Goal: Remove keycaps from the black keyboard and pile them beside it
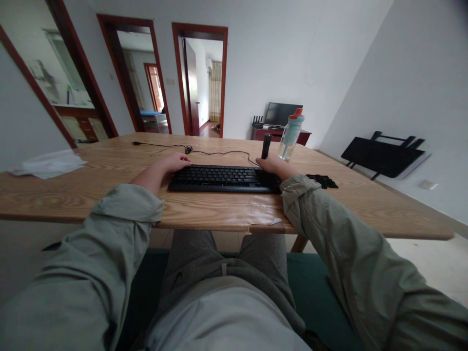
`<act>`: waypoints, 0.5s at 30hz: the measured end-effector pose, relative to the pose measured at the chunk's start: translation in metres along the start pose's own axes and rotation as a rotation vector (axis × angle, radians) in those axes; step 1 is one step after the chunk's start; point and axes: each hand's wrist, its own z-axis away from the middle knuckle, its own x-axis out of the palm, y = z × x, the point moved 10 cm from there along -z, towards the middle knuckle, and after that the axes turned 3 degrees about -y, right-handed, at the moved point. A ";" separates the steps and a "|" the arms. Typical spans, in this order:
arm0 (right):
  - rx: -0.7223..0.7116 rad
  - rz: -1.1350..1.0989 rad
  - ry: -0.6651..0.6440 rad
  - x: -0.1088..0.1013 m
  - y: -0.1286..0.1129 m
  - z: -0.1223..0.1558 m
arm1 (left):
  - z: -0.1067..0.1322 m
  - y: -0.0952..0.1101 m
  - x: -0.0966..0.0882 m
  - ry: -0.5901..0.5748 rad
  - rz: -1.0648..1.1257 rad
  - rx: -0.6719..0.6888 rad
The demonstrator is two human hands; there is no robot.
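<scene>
A black computer keyboard [223,177] lies flat on the wooden table in front of me. My left hand [177,162] is closed at its far left corner, with fingers curled and the thumb side against the edge. Over the keyboard's right end, my right hand [273,165] grips a black cylindrical tool [266,145] held upright. The tool's lower end is hidden by the hand, so I cannot tell whether it touches the keys. A pile of small black pieces [323,181], apparently keycaps, lies right of my right wrist.
A water bottle [291,134] with a red and teal lid stands behind my right hand. The keyboard's cable [215,153] runs across the table [204,209], coiled in one spot. White crumpled plastic [49,163] lies at the left. A folded black table [383,155] leans by the right wall.
</scene>
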 end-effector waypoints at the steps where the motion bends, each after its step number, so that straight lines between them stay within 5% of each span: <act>1: -0.004 0.004 -0.002 0.000 -0.001 0.000 | -0.001 -0.001 0.000 0.003 0.000 -0.002; 15: -0.128 0.002 0.008 0.002 -0.012 -0.002 | -0.003 -0.002 -0.001 0.013 -0.004 0.009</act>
